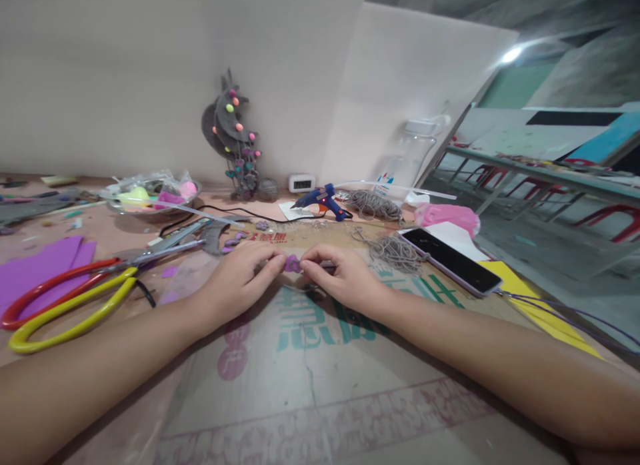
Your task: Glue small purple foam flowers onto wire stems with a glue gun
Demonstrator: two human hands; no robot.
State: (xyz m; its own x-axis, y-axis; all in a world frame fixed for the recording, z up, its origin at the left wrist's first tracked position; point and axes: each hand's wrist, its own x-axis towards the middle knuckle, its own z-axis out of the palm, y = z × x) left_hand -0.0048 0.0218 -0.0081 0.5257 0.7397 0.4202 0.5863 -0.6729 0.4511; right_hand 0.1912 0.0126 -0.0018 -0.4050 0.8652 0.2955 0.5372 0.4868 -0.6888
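Observation:
A small purple felt piece (293, 264) lies between the fingertips of both hands over a cardboard sheet (320, 358) with green print. My left hand (239, 278) pinches it from the left, fingers pressed together. My right hand (340, 273) pinches it from the right, and a thin dark thing I cannot make out shows at its fingers. Both forearms rest on the cardboard.
Red and yellow-handled scissors (70, 298) and purple felt sheets (35, 268) lie at left. A blue glue gun (323, 200), grey twine (393, 250), a phone (453, 260), pink pouch (447, 217), yellow sheet (540, 305), bowl of bits (150, 197) and a felt ornament (235, 142) surround the hands.

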